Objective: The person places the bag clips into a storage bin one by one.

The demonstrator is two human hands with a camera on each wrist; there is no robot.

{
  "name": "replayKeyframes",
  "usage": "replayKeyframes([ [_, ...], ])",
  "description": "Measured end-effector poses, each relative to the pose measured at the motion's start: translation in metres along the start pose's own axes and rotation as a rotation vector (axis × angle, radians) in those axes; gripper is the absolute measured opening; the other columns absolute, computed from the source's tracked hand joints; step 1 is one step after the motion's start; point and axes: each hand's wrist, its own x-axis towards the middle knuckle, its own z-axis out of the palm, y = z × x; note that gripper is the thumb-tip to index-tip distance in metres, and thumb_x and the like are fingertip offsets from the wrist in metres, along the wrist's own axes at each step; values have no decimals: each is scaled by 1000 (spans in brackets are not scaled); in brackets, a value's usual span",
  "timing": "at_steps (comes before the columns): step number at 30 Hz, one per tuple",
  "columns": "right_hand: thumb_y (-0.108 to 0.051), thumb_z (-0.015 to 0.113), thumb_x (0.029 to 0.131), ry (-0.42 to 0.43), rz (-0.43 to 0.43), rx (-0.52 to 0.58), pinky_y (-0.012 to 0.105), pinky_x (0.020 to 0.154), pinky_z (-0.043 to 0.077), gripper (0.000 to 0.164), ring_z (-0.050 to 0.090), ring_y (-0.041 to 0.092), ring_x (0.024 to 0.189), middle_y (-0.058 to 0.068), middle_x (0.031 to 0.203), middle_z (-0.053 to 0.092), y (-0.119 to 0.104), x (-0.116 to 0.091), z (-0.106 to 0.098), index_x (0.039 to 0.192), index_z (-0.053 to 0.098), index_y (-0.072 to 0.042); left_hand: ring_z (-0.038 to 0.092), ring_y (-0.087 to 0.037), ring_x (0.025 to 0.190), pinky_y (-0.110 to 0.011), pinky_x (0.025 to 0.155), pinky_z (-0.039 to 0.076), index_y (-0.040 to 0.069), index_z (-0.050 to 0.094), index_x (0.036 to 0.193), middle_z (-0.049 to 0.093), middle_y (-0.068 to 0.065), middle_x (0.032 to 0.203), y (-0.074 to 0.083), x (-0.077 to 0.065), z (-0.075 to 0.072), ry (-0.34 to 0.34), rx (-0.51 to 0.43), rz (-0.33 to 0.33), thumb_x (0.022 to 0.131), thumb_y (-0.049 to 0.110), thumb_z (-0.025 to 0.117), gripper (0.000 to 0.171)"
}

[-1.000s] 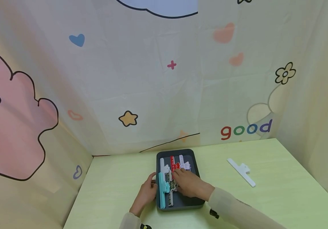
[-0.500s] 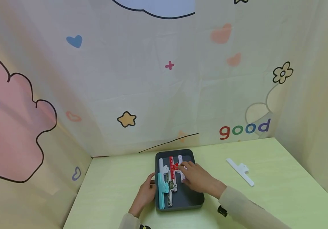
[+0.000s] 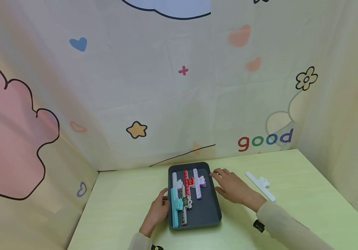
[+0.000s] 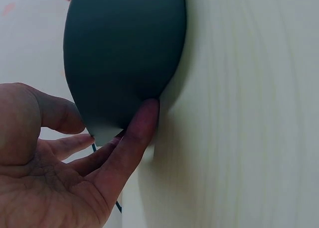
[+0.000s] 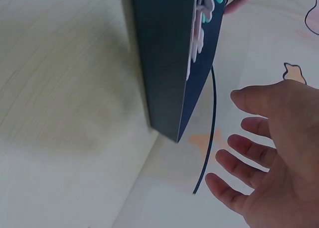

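My left hand (image 3: 159,209) rests with extended fingers against the left side of a dark grey tray (image 3: 202,217). In the left wrist view, its fingers (image 4: 142,126) touch the tray's outer wall near the table. My right hand (image 3: 233,185) hovers beside the tray's right rim with parted fingers, holding nothing. Inside the tray lie several long ruler-edged clips: a white clip (image 3: 175,178), a turquoise clip (image 3: 175,208), a dark patterned clip (image 3: 184,208), a red clip (image 3: 186,180) and a pale lilac clip (image 3: 196,184), all lengthwise.
A white long clip (image 3: 260,185) lies slanted on the pale wood-look table (image 3: 119,205), right of my right hand. A printed cloth backdrop (image 3: 166,104) rises behind and on both sides.
My right hand has drawn away from the clips, over the lilac one and rightward to beyond the tray's rim. The clips stay in the tray. My left hand keeps its place.
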Motion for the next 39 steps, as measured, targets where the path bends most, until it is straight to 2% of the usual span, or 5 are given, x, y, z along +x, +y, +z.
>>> replayKeyframes([
  [7, -19, 74, 86, 82, -31, -22, 49, 87, 53, 47, 58, 31, 113, 12, 125, 58, 30, -15, -7, 128, 57, -7, 59, -27, 100, -38, 74, 55, 10, 36, 150, 58, -25, 130, 1, 0, 0, 2, 3, 6, 98, 11, 44, 52],
  [10, -18, 73, 86, 86, -9, -26, 50, 88, 53, 47, 58, 32, 113, 13, 126, 58, 42, -22, -12, 128, 57, -5, 59, -27, 100, -36, 71, 55, 11, 36, 150, 57, -25, 130, 1, 0, -1, -2, -18, 2, 98, 12, 44, 52],
  [16, -17, 72, 87, 69, 51, -31, 52, 89, 53, 47, 58, 35, 113, 15, 126, 58, 65, -35, -16, 129, 57, -2, 60, -28, 101, -36, 66, 56, 12, 36, 150, 57, -25, 130, 1, 0, -2, -18, -45, 1, 98, 12, 45, 53],
  [29, -6, 71, 85, 23, 95, -27, 57, 85, 53, 42, 59, 40, 108, 19, 125, 59, 115, -59, -12, 125, 60, -1, 61, -29, 102, -38, 63, 58, 12, 37, 150, 56, -25, 132, 4, -4, -7, -42, -92, -19, 96, 10, 47, 55],
  [39, 4, 72, 79, -47, 111, -27, 57, 87, 53, 45, 59, 41, 108, 21, 124, 60, 137, -72, -11, 123, 62, -2, 61, -28, 103, -38, 64, 59, 13, 40, 149, 57, -24, 131, 3, -4, -11, -43, -135, -16, 94, 10, 51, 55],
])
